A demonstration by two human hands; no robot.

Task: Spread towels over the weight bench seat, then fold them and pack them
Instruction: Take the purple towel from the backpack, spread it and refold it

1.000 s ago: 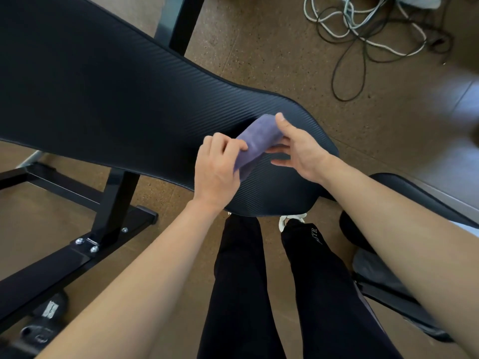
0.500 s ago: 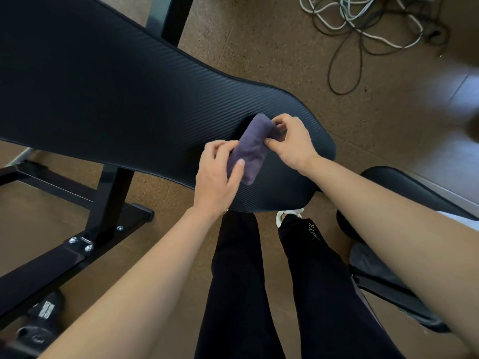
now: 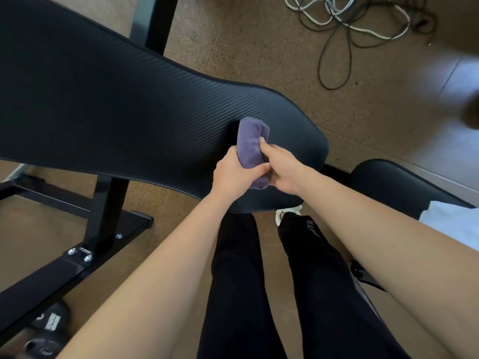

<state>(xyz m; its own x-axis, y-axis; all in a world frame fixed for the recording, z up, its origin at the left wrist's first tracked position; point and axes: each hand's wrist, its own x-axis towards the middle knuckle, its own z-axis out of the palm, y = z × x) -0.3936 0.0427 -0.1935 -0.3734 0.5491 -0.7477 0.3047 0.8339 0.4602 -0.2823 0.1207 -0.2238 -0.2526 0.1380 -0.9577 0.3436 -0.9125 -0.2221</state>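
Towel (image 3: 251, 141): pointing away over tabletop (image 3: 129, 112), rolled; fingers (image 3: 265, 148) of left hand (image 3: 232, 176), right hand (image 3: 283, 169) gripping its near half.

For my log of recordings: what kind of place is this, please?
Probably a home gym or workout room: a padded black weight bench on a black metal frame, a speckled brown floor, and loose cables.

The towel (image 3: 250, 145) between the left hand (image 3: 232, 176) and the right hand (image 3: 283, 169) is plain purple. The desk (image 3: 129, 104) under the hands is black with thin slanted lines all over. The floor (image 3: 246, 47) beyond the hands is brown with tiny specks. Far past the hands, the cables (image 3: 363, 29) are white and black. Below the hands, the trousers (image 3: 236, 281) are black with pale letters.
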